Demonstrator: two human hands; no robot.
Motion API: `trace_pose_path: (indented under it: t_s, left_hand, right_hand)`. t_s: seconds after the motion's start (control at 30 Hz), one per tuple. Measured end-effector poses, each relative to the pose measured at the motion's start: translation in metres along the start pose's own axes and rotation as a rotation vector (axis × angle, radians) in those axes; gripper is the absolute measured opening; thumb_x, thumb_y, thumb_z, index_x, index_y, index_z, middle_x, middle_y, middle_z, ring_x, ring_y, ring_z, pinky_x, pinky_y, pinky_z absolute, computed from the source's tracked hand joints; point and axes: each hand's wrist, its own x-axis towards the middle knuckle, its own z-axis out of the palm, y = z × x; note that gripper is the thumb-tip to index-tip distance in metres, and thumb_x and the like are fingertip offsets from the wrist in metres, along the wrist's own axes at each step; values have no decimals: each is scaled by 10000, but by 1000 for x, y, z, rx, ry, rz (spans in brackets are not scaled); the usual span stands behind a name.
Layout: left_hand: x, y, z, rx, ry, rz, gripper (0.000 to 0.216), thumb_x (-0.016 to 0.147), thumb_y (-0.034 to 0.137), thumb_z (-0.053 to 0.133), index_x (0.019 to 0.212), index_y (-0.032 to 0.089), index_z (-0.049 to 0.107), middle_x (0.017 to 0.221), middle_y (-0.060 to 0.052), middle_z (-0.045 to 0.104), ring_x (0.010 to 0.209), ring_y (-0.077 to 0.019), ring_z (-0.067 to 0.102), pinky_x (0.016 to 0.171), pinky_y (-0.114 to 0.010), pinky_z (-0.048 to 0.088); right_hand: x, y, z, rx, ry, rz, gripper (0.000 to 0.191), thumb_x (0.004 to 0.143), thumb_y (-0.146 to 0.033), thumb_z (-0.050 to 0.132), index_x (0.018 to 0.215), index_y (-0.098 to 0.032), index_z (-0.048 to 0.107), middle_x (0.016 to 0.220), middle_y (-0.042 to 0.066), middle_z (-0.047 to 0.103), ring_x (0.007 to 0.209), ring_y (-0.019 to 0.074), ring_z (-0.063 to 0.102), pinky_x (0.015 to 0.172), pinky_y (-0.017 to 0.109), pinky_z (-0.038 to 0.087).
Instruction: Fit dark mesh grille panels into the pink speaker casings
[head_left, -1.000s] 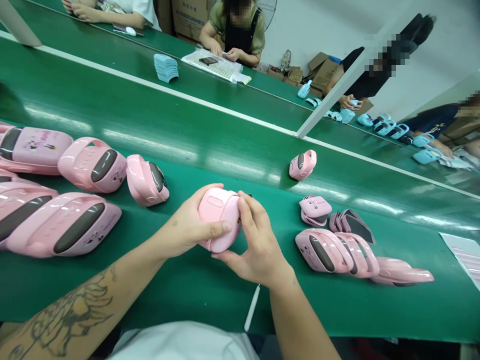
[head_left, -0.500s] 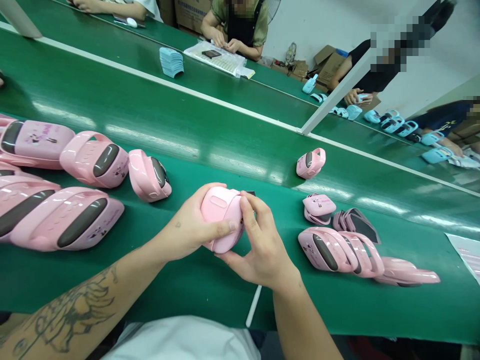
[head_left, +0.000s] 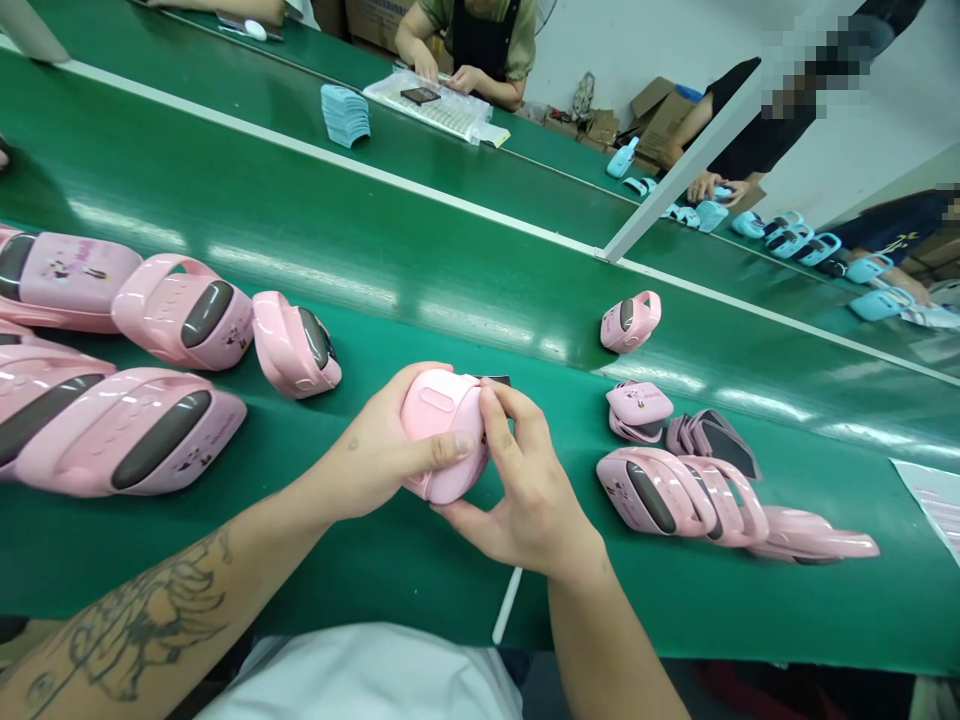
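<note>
A pink plastic housing (head_left: 441, 420) is held above the green table (head_left: 420, 570) in the middle of the view. My left hand (head_left: 379, 455) wraps around its left side, thumb pressed on its front. My right hand (head_left: 517, 490) grips its right side, fingers curled over the top edge, where a small dark part (head_left: 496, 381) peeks out. To the left lie several finished pink housings (head_left: 184, 310) with dark windows. More pink housings (head_left: 675, 495) and loose shells lie to the right.
One pink housing (head_left: 631, 320) rides on the green conveyor belt (head_left: 375, 240). A white stick (head_left: 507, 604) lies at the near table edge. Across the belt, other people handle blue housings (head_left: 795, 242); a blue stack (head_left: 346, 115) and a tray of parts (head_left: 435, 108) sit there.
My hands and the pink housing have stayed almost still, with only slight finger shifts. The single housing on the belt has drifted to the right.
</note>
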Motion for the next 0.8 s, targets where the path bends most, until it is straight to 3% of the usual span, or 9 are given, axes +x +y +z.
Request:
trace_pose_path:
  t_s: [0.33, 0.67, 0.8]
  left_hand:
    - [-1, -1, -1, -27, -11, 30, 891, 683, 521, 1001, 1396, 199, 576, 1310, -119, 725, 1194, -339, 694, 892, -367, 618]
    - [-2, -7, -1, -20, 21, 5, 936, 681, 556, 1005, 1438, 204, 581, 1348, -129, 738, 1259, -378, 690, 940, -407, 607]
    - [-3, -7, -1, -40, 33, -3, 926, 687, 545, 1009, 1436, 192, 594, 1338, -125, 746, 1238, -365, 697, 952, -406, 589]
  right_hand:
    - [-1, 0, 0, 32, 5, 11, 1073, 953, -315, 801, 1789, -192, 139, 1647, 245, 436, 1573, 387, 457, 1256, 650, 507]
    - [-3, 0, 4, 44, -20, 52, 1097, 974, -360, 805, 1798, -204, 97, 1668, 242, 414, 1596, 387, 430, 1280, 653, 482]
    - [-3, 2, 5, 74, -29, 51, 1201, 938, -551, 844, 1797, -194, 83, 1666, 258, 390, 1603, 412, 418, 1288, 672, 466]
